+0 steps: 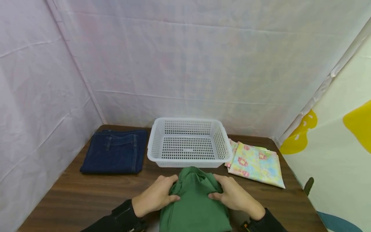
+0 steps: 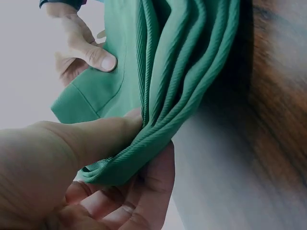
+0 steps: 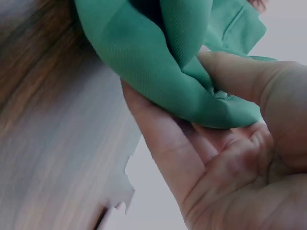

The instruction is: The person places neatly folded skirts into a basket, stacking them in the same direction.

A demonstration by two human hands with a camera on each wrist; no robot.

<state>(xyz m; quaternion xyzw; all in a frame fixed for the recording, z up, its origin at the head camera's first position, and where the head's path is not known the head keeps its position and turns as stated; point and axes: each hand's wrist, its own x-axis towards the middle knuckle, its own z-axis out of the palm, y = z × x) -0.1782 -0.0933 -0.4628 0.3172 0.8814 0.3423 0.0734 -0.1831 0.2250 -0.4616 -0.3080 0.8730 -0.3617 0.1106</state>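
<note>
Green folded cloth point(image 1: 197, 206) lies lengthwise, bunched end toward the white basket point(image 1: 188, 163).

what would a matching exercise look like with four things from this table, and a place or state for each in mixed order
Things
1. folded denim
2. basket
3. floral cloth
4. green fabric

Places and states
A. held between the left hand and the right hand
B. lying to the right of the basket
C. lying to the left of the basket
D. white, with rows of holes in its bottom and sides

Right pairs: 1-C, 2-D, 3-B, 4-A
</note>
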